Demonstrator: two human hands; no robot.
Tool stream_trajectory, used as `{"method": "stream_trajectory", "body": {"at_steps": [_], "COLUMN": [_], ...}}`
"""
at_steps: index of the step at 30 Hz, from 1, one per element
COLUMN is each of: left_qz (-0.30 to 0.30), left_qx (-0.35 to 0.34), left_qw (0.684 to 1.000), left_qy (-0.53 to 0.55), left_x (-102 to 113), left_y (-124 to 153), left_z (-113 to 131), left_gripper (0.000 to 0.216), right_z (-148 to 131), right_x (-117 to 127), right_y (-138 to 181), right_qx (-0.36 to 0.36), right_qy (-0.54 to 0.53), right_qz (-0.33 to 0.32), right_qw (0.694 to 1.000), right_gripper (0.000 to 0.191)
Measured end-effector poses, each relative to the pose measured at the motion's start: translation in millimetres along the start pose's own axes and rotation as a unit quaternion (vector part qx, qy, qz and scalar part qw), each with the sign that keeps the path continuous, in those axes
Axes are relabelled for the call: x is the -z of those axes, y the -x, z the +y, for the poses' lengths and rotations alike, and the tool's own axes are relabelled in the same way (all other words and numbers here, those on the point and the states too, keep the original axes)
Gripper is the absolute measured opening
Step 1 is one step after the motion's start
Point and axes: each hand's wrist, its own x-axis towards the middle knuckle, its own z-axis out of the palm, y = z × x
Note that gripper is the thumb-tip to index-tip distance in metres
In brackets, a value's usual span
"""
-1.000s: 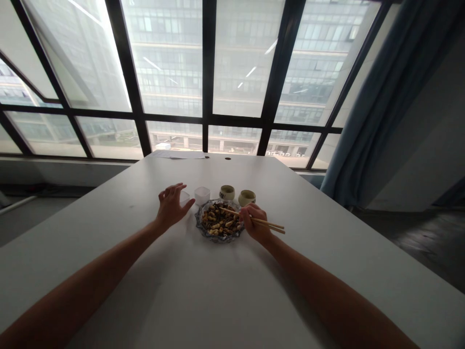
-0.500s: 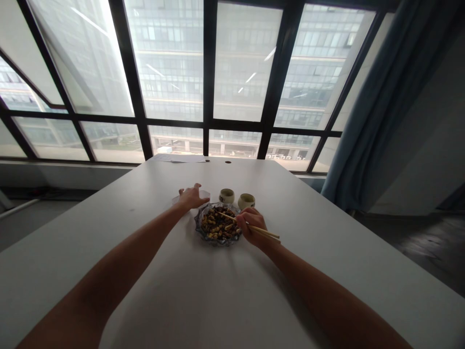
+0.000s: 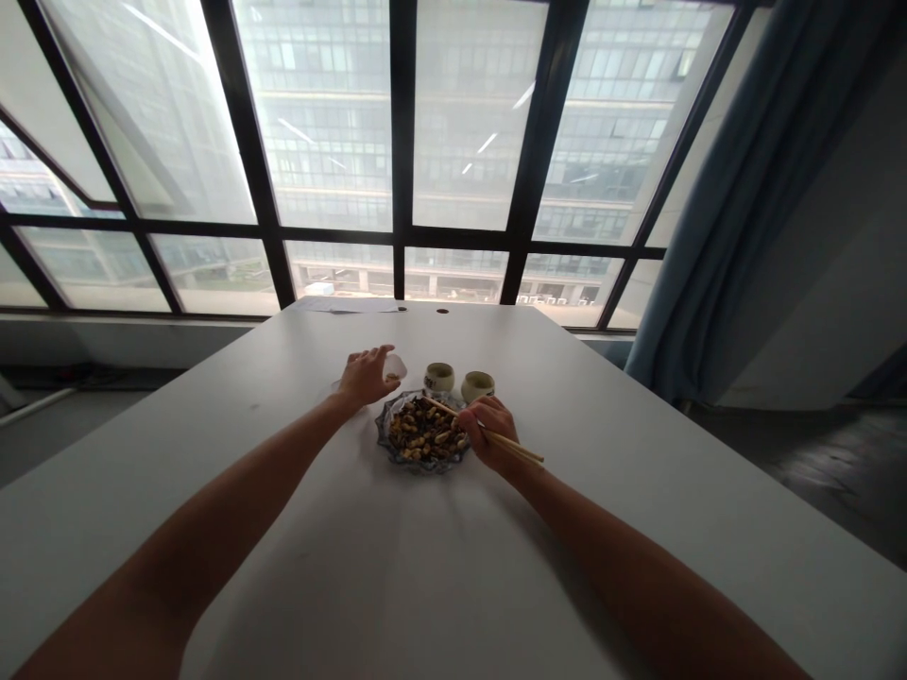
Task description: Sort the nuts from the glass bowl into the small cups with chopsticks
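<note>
A glass plate point(image 3: 386, 444) of mixed nuts and dark bits sits mid-table. My right hand point(image 3: 492, 433) is closed on a pair of wooden chopsticks point(image 3: 514, 445), their tips over the plate's far side. My left hand point(image 3: 365, 375) is wrapped round a small clear plastic cup point(image 3: 395, 365) and holds it tilted just behind the plate's left side. A second clear cup is mostly hidden behind that hand. Two small ceramic cups point(image 3: 439, 377) point(image 3: 477, 385) stand side by side behind the plate.
The white table point(image 3: 397, 576) runs to a wall of large windows point(image 3: 333, 123). A sheet of paper point(image 3: 347, 305) lies at its far edge. A blue curtain point(image 3: 744, 208) hangs at the right, with dark floor beyond the table's right edge.
My left hand reached from beside the plate to the clear cups, closed on one and raised it, tilted. My right hand stayed at the plate with the chopsticks.
</note>
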Motion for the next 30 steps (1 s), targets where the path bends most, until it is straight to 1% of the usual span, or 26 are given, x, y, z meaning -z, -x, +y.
{"method": "stream_trajectory", "body": {"at_steps": [1, 3, 4, 5, 6, 7, 10, 12, 13, 16, 18, 20, 22, 24, 26, 28, 30], "left_qz": [-0.029, -0.096, -0.122, -0.137, -0.141, -0.139, -0.129, -0.147, -0.160, -0.214, -0.248, -0.266, -0.267, -0.237, -0.171, -0.104, -0.074], "left_qx": [0.046, 0.137, 0.168, 0.183, 0.180, 0.164, 0.071, 0.022, 0.011, 0.012, 0.027, 0.043, 0.054, 0.034, -0.031, -0.101, -0.138], "left_qw": [0.998, 0.986, 0.978, 0.973, 0.973, 0.976, 0.988, 0.988, 0.987, 0.977, 0.968, 0.963, 0.962, 0.971, 0.984, 0.989, 0.987], "left_qy": [0.009, 0.025, 0.030, 0.035, 0.038, 0.040, 0.038, 0.033, 0.028, 0.010, 0.000, -0.007, -0.012, -0.018, -0.028, -0.031, -0.023], "left_x": [-1, -2, -2, -2, -3, -5, -12, -19, -22, -30, -34, -37, -40, -41, -42, -42, -40], "left_y": [-4, -14, -20, -26, -31, -37, -49, -55, -58, -67, -72, -75, -75, -72, -69, -66, -64], "left_z": [-2, -5, -6, -5, -3, 1, 22, 40, 49, 69, 77, 81, 81, 80, 78, 75, 72], "left_gripper": [0.074, 0.082, 0.085, 0.087, 0.088, 0.089, 0.084, 0.085, 0.087, 0.088, 0.083, 0.076, 0.071, 0.073, 0.077, 0.079, 0.079], "right_z": [1, 2, 4, 5, 7, 9, 14, 18, 19, 24, 27, 30, 31, 32, 33, 33, 34], "right_x": [0, -1, -1, 0, 0, 1, 3, 6, 7, 9, 10, 11, 11, 11, 11, 11, 10], "right_y": [0, 1, 1, 0, 0, 0, -2, -3, -3, -4, -5, -5, -4, -4, -4, -3, -3], "right_qx": [-0.022, -0.072, -0.095, -0.115, -0.129, -0.139, -0.151, -0.143, -0.134, -0.085, -0.058, -0.044, -0.035, -0.021, -0.008, -0.002, -0.006], "right_qy": [-0.010, -0.026, -0.031, -0.034, -0.036, -0.036, -0.028, -0.018, -0.012, 0.006, 0.019, 0.032, 0.041, 0.039, 0.033, 0.035, 0.044], "right_qz": [0.011, 0.037, 0.049, 0.062, 0.074, 0.085, 0.105, 0.111, 0.111, 0.109, 0.109, 0.111, 0.111, 0.111, 0.109, 0.104, 0.101], "right_qw": [1.000, 0.996, 0.994, 0.991, 0.988, 0.986, 0.983, 0.983, 0.985, 0.990, 0.992, 0.992, 0.992, 0.993, 0.993, 0.994, 0.994], "right_gripper": [0.039, 0.042, 0.042, 0.042, 0.042, 0.042, 0.042, 0.041, 0.041, 0.039, 0.037, 0.035, 0.033, 0.031, 0.029, 0.027, 0.026]}}
